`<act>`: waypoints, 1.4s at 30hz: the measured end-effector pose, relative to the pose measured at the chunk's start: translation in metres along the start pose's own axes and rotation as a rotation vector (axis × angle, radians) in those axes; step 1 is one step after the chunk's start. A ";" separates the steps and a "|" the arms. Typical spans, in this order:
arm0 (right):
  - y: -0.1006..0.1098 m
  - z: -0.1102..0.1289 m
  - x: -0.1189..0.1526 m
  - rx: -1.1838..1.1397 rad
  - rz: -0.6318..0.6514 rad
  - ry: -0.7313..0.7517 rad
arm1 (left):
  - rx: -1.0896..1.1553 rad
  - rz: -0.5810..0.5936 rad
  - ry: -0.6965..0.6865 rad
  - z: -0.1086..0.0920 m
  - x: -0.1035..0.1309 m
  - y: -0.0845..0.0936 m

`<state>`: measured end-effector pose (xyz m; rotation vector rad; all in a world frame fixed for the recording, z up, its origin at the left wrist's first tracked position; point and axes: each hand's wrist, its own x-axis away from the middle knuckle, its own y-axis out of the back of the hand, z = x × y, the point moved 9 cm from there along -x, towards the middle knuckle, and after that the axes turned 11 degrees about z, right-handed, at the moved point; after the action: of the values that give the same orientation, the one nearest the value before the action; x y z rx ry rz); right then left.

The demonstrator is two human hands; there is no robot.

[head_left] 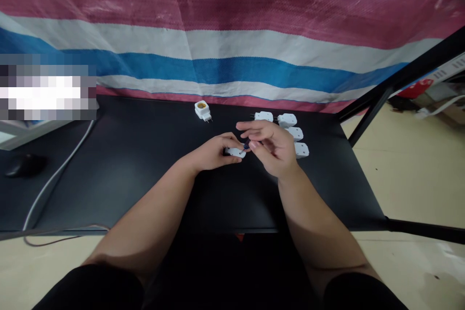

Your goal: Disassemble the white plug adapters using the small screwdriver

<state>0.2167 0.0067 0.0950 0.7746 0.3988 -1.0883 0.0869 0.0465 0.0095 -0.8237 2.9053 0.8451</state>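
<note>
My left hand is closed around a small white plug-in adapter on the black table, fingers on its far side and thumb on its near side. Between the thumb and fingers of my right hand is a small dark screwdriver, most of its handle hidden. Its tip points down at a hole in the adapter's top face; whether it sits in a screw I cannot tell. The other fingers of that hand are lifted.
Several similar white adapters lie right of my right hand, partly hidden by it. One more adapter, showing a round yellowish part, lies at the back. A mouse and a grey cable are at the left; striped sheeting hangs behind.
</note>
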 end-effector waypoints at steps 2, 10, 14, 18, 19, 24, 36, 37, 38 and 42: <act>0.001 -0.004 0.002 -0.033 -0.014 -0.036 | 0.003 -0.002 0.005 0.001 0.000 0.000; 0.022 0.003 0.005 0.271 -0.258 0.101 | 0.022 -0.021 -0.021 0.006 0.001 0.000; 0.013 -0.008 0.003 0.009 -0.095 0.006 | -0.002 -0.005 0.009 0.005 0.001 0.000; 0.011 -0.020 0.006 -0.164 -0.071 -0.134 | -0.045 -0.015 0.048 0.003 0.002 0.003; 0.012 -0.022 0.006 -0.162 -0.083 -0.150 | -0.057 -0.020 0.059 0.003 0.002 0.004; 0.023 -0.021 0.007 0.043 -0.207 -0.090 | -0.070 -0.038 0.075 0.003 0.003 0.007; 0.007 -0.018 0.005 -0.054 -0.037 -0.040 | 0.090 -0.059 0.193 0.014 0.005 0.008; 0.006 -0.020 0.006 -0.061 -0.022 -0.054 | 0.093 -0.056 0.198 0.014 0.005 0.008; 0.005 -0.021 0.006 -0.056 -0.008 -0.067 | 0.095 -0.053 0.200 0.013 0.005 0.008; 0.003 -0.027 0.007 0.026 0.015 -0.103 | 0.100 -0.071 0.195 0.009 0.005 0.010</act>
<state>0.2239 0.0227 0.0736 0.7401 0.2922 -1.1156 0.0763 0.0555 0.0056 -1.0485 3.0307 0.6424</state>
